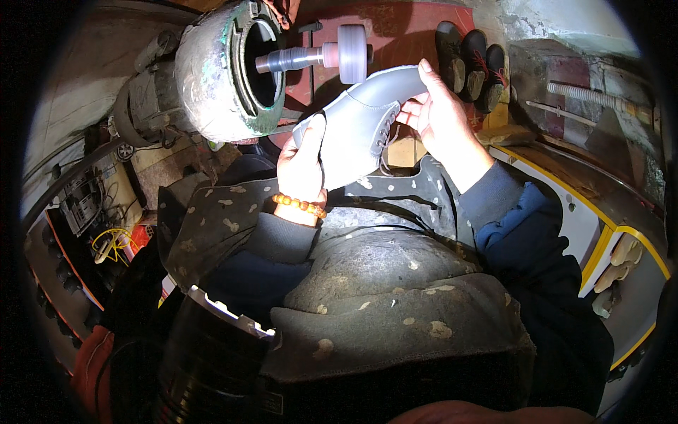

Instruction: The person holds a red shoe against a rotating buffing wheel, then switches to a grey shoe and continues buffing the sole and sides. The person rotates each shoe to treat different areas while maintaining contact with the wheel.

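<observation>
Both my hands hold a grey lace-up shoe [353,134] just below a grinding wheel [353,56]. My left hand [299,168], with a beaded bracelet [299,205] at the wrist, grips the shoe's left end, thumb on top. At the other end my right hand [446,120] pinches the edge, its thumb up along the rim and its fingers curled beneath. Dark laces [385,138] run along the shoe's right side. The wheel's face looks blurred, as if spinning, and it sits on a shaft [296,59]. Whether wheel and shoe touch, I cannot tell.
The worn machine housing [205,78] bulks at the left of the shaft. Three dark shoes [474,60] stand at the far right. Yellow-edged shelving [635,318] is at my right. A yellow cable [113,244] hangs at the left. A stained apron [395,311] covers my lap.
</observation>
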`<state>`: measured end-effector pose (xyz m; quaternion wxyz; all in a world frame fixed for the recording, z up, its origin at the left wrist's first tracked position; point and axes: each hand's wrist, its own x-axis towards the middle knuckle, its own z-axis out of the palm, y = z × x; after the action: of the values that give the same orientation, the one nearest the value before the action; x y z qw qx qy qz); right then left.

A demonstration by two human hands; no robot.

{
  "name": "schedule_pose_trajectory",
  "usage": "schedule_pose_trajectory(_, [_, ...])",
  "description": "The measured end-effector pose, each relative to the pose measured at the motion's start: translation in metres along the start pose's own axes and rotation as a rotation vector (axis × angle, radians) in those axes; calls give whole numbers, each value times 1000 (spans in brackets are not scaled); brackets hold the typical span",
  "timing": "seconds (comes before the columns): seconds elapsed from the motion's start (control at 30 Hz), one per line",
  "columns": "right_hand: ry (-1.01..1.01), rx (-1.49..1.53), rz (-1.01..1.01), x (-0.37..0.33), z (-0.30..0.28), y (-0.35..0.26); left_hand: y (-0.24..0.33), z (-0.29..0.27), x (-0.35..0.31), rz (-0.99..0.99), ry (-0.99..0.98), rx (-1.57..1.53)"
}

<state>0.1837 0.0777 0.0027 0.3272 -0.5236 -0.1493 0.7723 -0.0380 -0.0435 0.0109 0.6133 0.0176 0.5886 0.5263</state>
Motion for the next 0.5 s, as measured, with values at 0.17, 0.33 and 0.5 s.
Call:
schedule_pose_trajectory(0.17, [30,-51,-11,-1,6,-1,-1,-3,1,-5,-13,-30])
schedule_pose_trajectory(0.33, [6,-41,-7,-8,17,-3,-6,-9,-2,7,8,-56])
schedule_pose_trajectory(0.5, [-34,-97,22,-9,20,-1,-8,-12,-9,-12,40,-51])
